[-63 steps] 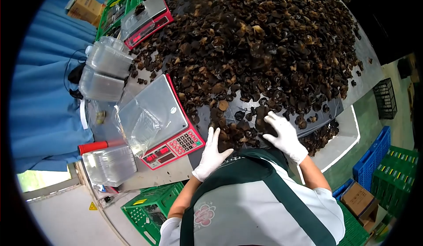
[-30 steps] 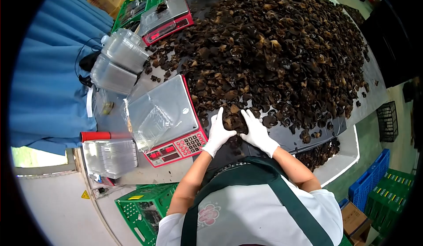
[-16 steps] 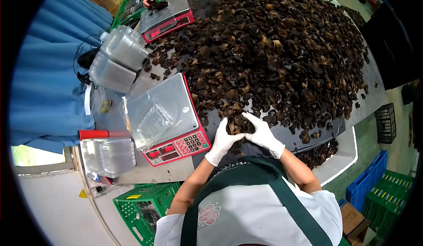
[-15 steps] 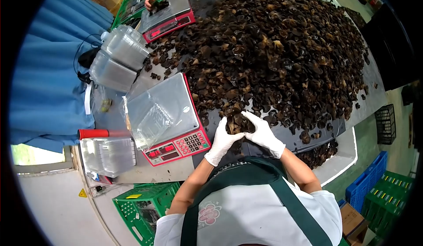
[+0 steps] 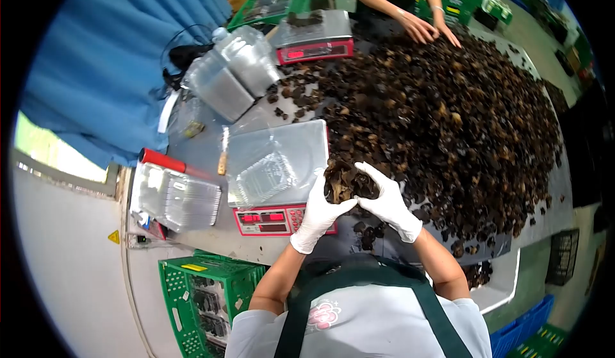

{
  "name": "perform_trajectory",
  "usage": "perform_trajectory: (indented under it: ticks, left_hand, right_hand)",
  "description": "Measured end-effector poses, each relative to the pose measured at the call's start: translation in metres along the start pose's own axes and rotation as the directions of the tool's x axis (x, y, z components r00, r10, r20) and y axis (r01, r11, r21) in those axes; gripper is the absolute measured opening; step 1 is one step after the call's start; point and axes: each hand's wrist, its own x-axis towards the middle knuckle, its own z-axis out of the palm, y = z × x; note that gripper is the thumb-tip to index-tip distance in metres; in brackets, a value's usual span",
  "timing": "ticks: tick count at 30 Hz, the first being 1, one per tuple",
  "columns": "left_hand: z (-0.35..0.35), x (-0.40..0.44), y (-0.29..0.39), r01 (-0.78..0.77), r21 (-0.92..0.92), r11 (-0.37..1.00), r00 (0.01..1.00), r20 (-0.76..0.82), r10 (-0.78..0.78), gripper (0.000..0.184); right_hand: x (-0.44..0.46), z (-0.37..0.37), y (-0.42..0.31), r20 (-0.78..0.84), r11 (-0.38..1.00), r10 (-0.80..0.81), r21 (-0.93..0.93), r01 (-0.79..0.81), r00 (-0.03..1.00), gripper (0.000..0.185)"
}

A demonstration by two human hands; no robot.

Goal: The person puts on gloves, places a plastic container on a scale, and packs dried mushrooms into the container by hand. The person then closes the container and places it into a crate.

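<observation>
A clump of dark brown fungus pieces (image 5: 346, 183) is cupped between my two white-gloved hands. My left hand (image 5: 318, 214) curves round its left side, by the right edge of the near scale (image 5: 278, 169). Round the right side of the clump curves my right hand (image 5: 389, 203), with the thumbs close together below. A clear plastic tray (image 5: 264, 174) rests on the scale's plate. Right of and beyond my hands spreads a large heap of the same fungus (image 5: 442, 127). A few loose pieces (image 5: 369, 233) lie just below my hands.
Stacked clear trays (image 5: 221, 85) and more trays (image 5: 176, 198) stand at the left. Behind is a second scale (image 5: 315, 34). A co-worker's hands (image 5: 432, 30) touch the heap's far edge. A green crate (image 5: 205, 300) stands below the table, a white bin (image 5: 506, 284) at the right.
My hands have closed round the clump and lifted it toward the near scale. The view has turned, and the co-worker's hand has left the far scale; both hands are now at the heap.
</observation>
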Motion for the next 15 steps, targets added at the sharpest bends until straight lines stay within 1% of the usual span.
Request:
perform_trajectory:
  ticks: [1, 2, 3, 5, 6, 7, 9, 10, 11, 13, 14, 15]
  left_hand:
    - [-0.008, -0.001, 0.006, -0.009, 0.000, 1.000, 1.000, -0.016, 0.009, 0.075]
    - [-0.018, -0.003, 0.014, -0.015, -0.001, 1.000, 0.999, -0.036, 0.015, 0.073]
    - [-0.028, -0.004, 0.022, -0.034, 0.008, 0.999, 0.997, -0.066, 0.035, 0.073]
    - [-0.050, -0.009, 0.039, -0.099, 0.136, 0.986, 0.983, -0.139, 0.118, 0.074]
    - [-0.061, -0.012, 0.049, -0.101, 0.143, 0.985, 0.974, -0.186, 0.127, 0.074]
    - [-0.074, -0.014, 0.053, -0.122, 0.179, 0.976, 0.960, -0.230, 0.162, 0.074]
    - [-0.094, -0.018, 0.068, -0.102, 0.210, 0.972, 0.940, -0.298, 0.163, 0.075]
    - [-0.112, -0.017, 0.062, -0.119, 0.217, 0.969, 0.931, -0.315, 0.184, 0.073]
    - [-0.121, -0.018, 0.066, -0.093, 0.231, 0.968, 0.919, -0.355, 0.173, 0.071]
    - [-0.159, -0.013, 0.039, -0.090, 0.273, 0.958, 0.913, -0.361, 0.189, 0.070]
    - [-0.168, -0.012, 0.036, -0.060, 0.203, 0.977, 0.933, -0.335, 0.127, 0.068]
    - [-0.174, -0.013, 0.031, 0.022, 0.365, 0.931, 0.929, -0.351, 0.116, 0.065]
  right_hand:
    - [0.008, 0.007, -0.006, 0.018, 1.000, -0.014, 0.006, 0.014, 1.000, 0.068]
    - [0.018, 0.016, -0.009, 0.032, 0.996, -0.082, -0.016, 0.083, 0.996, 0.067]
    - [0.027, 0.026, -0.016, 0.057, 0.998, -0.066, 0.021, 0.065, 0.996, 0.066]
    - [0.048, 0.048, -0.027, 0.102, 0.989, -0.149, -0.006, 0.150, 0.984, 0.067]
    - [0.058, 0.061, -0.037, 0.121, 0.985, -0.168, -0.012, 0.171, 0.978, 0.066]
    - [0.067, 0.074, -0.043, 0.146, 0.988, -0.152, 0.059, 0.144, 0.978, 0.066]
    - [0.088, 0.102, -0.040, 0.177, 0.973, -0.230, 0.007, 0.232, 0.957, 0.066]
    - [0.096, 0.115, -0.043, 0.200, 0.972, -0.230, -0.002, 0.235, 0.952, 0.064]
    - [0.103, 0.127, -0.042, 0.215, 0.968, -0.244, -0.001, 0.250, 0.946, 0.060]
    - [0.115, 0.151, -0.032, 0.240, 0.948, -0.268, -0.109, 0.300, 0.933, 0.049]
    - [0.120, 0.158, -0.029, 0.254, 0.946, -0.273, -0.107, 0.307, 0.928, 0.049]
    - [0.124, 0.163, -0.026, 0.404, 0.904, -0.115, -0.336, 0.264, 0.908, 0.047]
